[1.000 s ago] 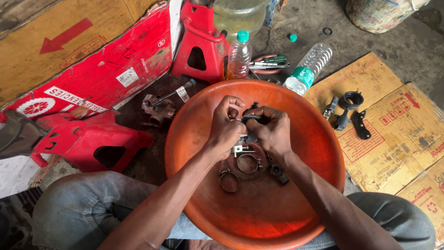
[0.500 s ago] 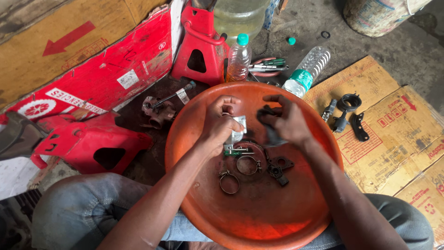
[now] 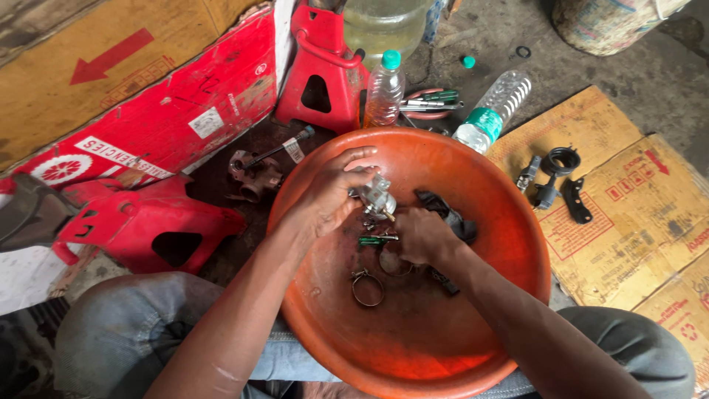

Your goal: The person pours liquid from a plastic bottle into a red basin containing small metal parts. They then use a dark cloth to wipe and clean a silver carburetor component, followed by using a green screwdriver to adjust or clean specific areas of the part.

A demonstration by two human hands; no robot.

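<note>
Resting across your lap, the orange basin [image 3: 443, 347] carries the work. Your left hand [image 3: 332, 193] has its grip clenched around a small grey metal part [image 3: 378, 196], raised above the basin's middle. Your right hand [image 3: 419, 235] lies knuckles-up on the basin floor; its grip cannot be told. A hose clamp [image 3: 367, 287] lies near. Cardboard [image 3: 635, 214] covers the floor beside you.

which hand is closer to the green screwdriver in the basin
Right. The right hand reaches down beside the green screwdriver, almost touching it. The left hand is higher in the orange basin, holding a small metal part.
</note>
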